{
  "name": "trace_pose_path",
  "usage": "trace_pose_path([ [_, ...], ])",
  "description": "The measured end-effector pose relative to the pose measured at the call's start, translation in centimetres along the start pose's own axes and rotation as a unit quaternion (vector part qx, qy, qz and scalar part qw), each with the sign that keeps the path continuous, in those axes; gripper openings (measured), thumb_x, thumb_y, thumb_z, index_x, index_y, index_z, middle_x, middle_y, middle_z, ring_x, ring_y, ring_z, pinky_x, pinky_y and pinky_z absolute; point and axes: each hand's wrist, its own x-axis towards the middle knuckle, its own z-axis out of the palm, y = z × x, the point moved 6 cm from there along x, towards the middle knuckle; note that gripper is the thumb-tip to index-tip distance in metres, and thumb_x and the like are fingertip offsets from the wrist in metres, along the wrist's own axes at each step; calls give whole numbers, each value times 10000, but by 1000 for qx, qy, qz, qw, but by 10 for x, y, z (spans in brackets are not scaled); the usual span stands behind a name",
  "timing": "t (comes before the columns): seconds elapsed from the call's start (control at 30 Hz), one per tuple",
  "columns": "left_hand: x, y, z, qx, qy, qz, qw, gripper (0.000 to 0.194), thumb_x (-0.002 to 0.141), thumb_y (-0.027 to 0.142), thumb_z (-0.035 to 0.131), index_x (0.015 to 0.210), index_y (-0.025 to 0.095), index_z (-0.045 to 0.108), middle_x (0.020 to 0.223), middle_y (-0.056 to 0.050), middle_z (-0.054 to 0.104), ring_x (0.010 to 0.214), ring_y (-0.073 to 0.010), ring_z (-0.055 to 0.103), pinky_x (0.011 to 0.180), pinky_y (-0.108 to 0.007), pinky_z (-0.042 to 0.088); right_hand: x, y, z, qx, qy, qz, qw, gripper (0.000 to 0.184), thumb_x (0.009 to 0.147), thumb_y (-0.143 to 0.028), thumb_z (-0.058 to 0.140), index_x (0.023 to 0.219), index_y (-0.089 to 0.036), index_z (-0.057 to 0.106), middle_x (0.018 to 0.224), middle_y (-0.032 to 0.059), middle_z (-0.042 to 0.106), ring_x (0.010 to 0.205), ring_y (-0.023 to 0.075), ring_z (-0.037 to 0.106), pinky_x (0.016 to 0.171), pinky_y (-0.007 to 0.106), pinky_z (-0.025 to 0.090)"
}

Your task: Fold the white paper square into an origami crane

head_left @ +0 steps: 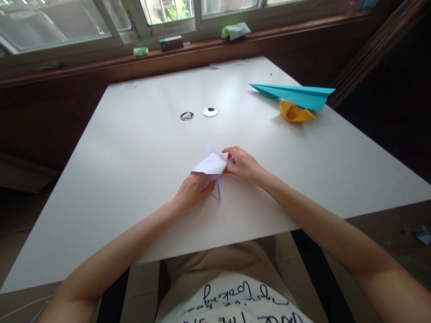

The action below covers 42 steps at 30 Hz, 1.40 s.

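Note:
A piece of folded white paper (213, 163) is held between both hands just above the front middle of the white table (141, 148). It has pointed corners at top and bottom and a broad flap facing up. My left hand (193, 190) grips it from the lower left, the thumb on the lower folds and the fingers partly hidden under the flap. At the paper's right corner my right hand (243, 165) pinches the edge, thumb below and index finger curled above.
A blue paper plane (296, 95) and a yellow paper boat (295, 113) lie at the right. Two round holes, one with a metallic cover (210, 112), sit mid-table. Along the windowsill (198, 47) are a small box (171, 43) and a tissue pack (235, 31).

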Motion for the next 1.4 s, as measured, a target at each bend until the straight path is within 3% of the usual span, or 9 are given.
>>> trace_pose_path([
  [0.13, 13, 8, -3, -1, 2, -29, 1000, 311, 850, 389, 472, 1053, 174, 567, 982, -85, 665, 870, -235, 620, 682, -320, 488, -1, -2, 0, -8, -21, 3, 1000, 416, 692, -258, 637, 1091, -184, 547, 906, 51, 580, 822, 189, 572, 689, 295, 458],
  [0.23, 29, 15, -7, -25, 19, -53, 998, 330, 841, 472, 466, 905, 189, 625, 820, -43, 683, 720, -194, 615, 586, -275, 436, -2, -3, 0, -21, -28, 0, 999, 455, 682, -274, 661, 1111, -187, 539, 921, 56, 578, 845, 195, 572, 710, 298, 459],
  [0.3, 38, 19, -9, -12, 45, -61, 997, 300, 808, 455, 522, 759, 183, 640, 729, -31, 672, 671, -183, 594, 570, -267, 403, -2, -3, 0, -28, -25, -7, 999, 449, 685, -278, 663, 1109, -195, 540, 918, 56, 577, 840, 193, 573, 709, 294, 458],
  [0.4, 45, 20, -7, -11, 57, -75, 996, 244, 798, 382, 540, 708, 186, 653, 664, -13, 657, 612, -158, 565, 545, -253, 361, -3, -5, -1, -26, -28, -11, 999, 434, 710, -304, 643, 1119, -204, 536, 933, 62, 570, 845, 198, 570, 710, 297, 457],
  [0.6, 45, 12, -2, -31, 59, -105, 992, 286, 826, 368, 477, 743, 174, 670, 693, -19, 669, 619, -150, 579, 540, -242, 351, -4, -6, -1, -14, -66, 2, 998, 463, 732, -378, 627, 1149, -202, 529, 972, 75, 546, 914, 225, 551, 778, 330, 445],
  [0.83, 45, -3, 10, -56, 55, -101, 992, 219, 797, 341, 532, 726, 167, 644, 735, -53, 690, 646, -196, 615, 591, -277, 428, -6, -8, -2, -3, -68, -13, 998, 428, 752, -384, 617, 1133, -206, 540, 990, 82, 531, 957, 234, 531, 818, 332, 431],
  [1.17, 39, -9, 13, -153, 79, -149, 974, 92, 757, 247, 556, 768, 185, 623, 733, -37, 685, 688, -213, 627, 642, -303, 487, -16, -24, -3, -84, -79, -45, 992, 825, 609, -555, 690, 1288, -168, 425, 1068, 140, 497, 997, 309, 481, 860, 426, 423],
  [1.4, 39, -10, 13, -151, 85, -139, 975, 114, 761, 248, 543, 804, 185, 628, 730, -28, 689, 660, -204, 625, 608, -296, 491, -16, -26, -5, -70, -70, -53, 994, 779, 597, -526, 718, 1244, -158, 487, 1077, 141, 520, 989, 302, 489, 869, 428, 430],
])
